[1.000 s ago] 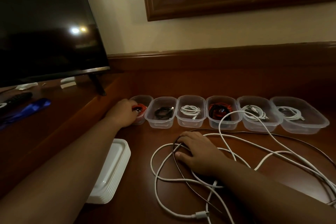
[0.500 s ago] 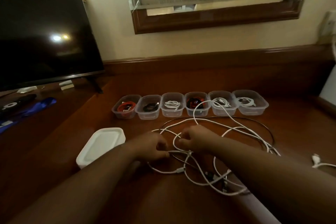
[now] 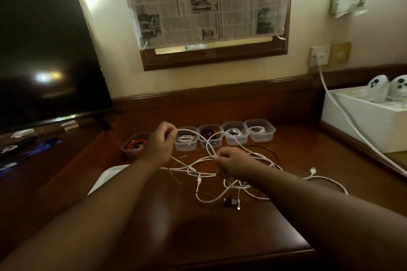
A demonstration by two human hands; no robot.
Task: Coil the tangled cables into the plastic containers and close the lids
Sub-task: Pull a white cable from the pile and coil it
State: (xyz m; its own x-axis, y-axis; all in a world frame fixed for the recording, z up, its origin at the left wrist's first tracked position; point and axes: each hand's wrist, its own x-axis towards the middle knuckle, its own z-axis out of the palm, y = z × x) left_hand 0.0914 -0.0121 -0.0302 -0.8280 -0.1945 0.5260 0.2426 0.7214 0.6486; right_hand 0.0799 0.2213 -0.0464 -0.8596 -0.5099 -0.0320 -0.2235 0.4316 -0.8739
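A tangle of white cables (image 3: 222, 185) with one thin black cable lies on the brown desk. My left hand (image 3: 159, 144) is raised above the desk, pinching a white cable loop that arcs toward my right hand (image 3: 233, 164), which grips the same cable lower down. Behind them stands a row of clear plastic containers (image 3: 261, 133) without lids. Each visible one holds a coiled cable; the leftmost (image 3: 133, 146) holds a red one. My left hand hides one container.
A stack of white lids (image 3: 103, 179) lies at the left, partly under my left forearm. A dark TV (image 3: 46, 50) stands at the left. A white box (image 3: 363, 123) sits at the right, with a thick white cord (image 3: 343, 116) running to a wall socket.
My left hand has lifted up and away from the right, drawing a white cable loop out of the tangle. The view has pulled back and tilted up.
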